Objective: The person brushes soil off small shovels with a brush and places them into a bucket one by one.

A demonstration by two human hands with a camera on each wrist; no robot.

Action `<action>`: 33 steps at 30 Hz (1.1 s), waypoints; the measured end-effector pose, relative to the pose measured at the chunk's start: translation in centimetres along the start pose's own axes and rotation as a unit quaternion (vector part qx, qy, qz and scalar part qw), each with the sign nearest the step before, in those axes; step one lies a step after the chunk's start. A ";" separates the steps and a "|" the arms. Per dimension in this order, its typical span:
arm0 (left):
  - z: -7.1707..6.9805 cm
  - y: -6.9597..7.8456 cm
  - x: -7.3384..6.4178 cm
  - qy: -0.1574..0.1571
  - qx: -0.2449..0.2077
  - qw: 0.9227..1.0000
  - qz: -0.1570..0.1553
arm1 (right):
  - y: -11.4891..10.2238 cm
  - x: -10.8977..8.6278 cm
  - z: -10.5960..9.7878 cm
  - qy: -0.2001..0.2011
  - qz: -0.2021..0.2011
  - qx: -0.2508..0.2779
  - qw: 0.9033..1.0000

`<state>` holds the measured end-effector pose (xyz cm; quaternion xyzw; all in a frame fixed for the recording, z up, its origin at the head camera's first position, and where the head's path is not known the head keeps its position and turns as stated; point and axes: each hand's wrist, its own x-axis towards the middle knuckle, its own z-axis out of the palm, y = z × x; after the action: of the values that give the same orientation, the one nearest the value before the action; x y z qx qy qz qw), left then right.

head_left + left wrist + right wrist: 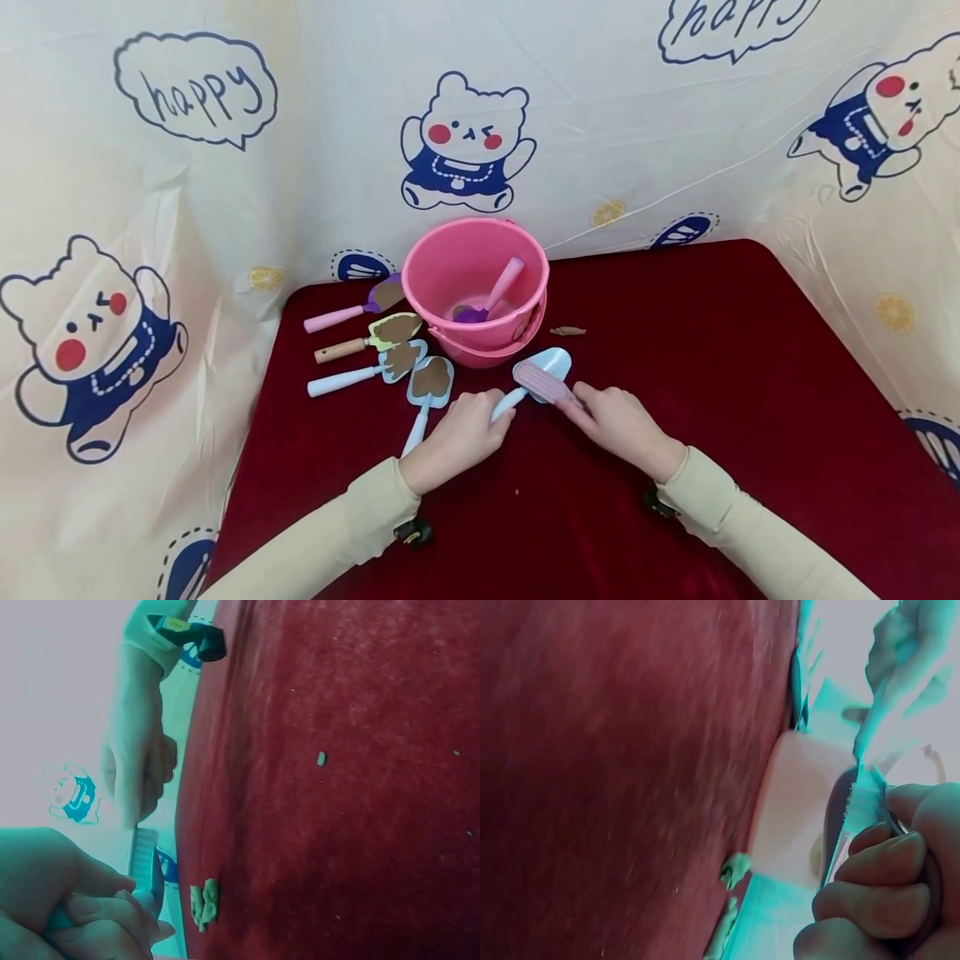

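Observation:
My left hand [465,433] grips the handle of a light blue hand trowel [555,362], its blade pointing away to the right above the red cloth. My right hand [626,425] holds a pink scrubbing brush [542,382], fingers curled round its handle in the right wrist view. The brush lies across the trowel's blade, and its bristles [861,804] face the trowel. Brown smears cannot be made out on this blade. Behind both hands stands a pink bucket [480,337], with a purple trowel with a pink handle [506,285] leaning inside it.
Left of the bucket lie a purple trowel [333,318], a yellow-green trowel [341,350] and two light blue tools [345,381], brown material on their blades. A brown lump [567,331] lies right of the bucket. Small crumbs [321,758] dot the red cloth [712,350].

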<state>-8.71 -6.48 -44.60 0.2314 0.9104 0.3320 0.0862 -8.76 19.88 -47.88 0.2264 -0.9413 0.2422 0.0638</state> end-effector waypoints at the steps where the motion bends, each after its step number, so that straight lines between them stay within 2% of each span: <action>1: 0.0 0.0 0.0 -0.001 -0.001 1.000 0.000 | -0.1 0.0 0.0 -0.004 -0.004 -0.002 1.000; 4: 0.0 0.2 -0.1 -0.007 -0.008 1.000 -0.004 | 0.1 0.0 0.0 0.000 0.003 -0.016 1.000; 10: 0.1 0.1 -0.1 -0.015 -0.016 1.000 -0.008 | 0.7 0.2 -0.2 0.013 0.049 -0.025 0.998; 17: 0.7 -0.2 0.1 0.008 -0.012 1.000 -0.001 | -0.7 0.7 0.1 -0.015 0.022 0.001 1.000; 23: 0.8 -0.1 0.0 -0.004 -0.015 1.000 -0.001 | 0.3 0.9 -0.1 0.001 0.052 -0.026 0.998; 26: 0.9 -0.1 0.0 -0.010 -0.011 1.000 -0.001 | 0.2 0.9 -0.2 0.006 0.061 -0.022 0.998; 30: 0.9 0.0 0.1 -0.011 -0.004 1.000 -0.001 | -0.4 0.6 -0.3 -0.006 0.031 -0.004 1.000; 33: 0.8 0.1 0.2 -0.007 0.003 1.000 0.002 | -0.7 0.5 -0.1 -0.015 0.004 -0.011 1.000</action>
<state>-8.55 -5.86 -45.11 0.2354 0.9105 0.3273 0.0914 -8.90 19.18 -47.42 0.2257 -0.9456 0.2288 0.0515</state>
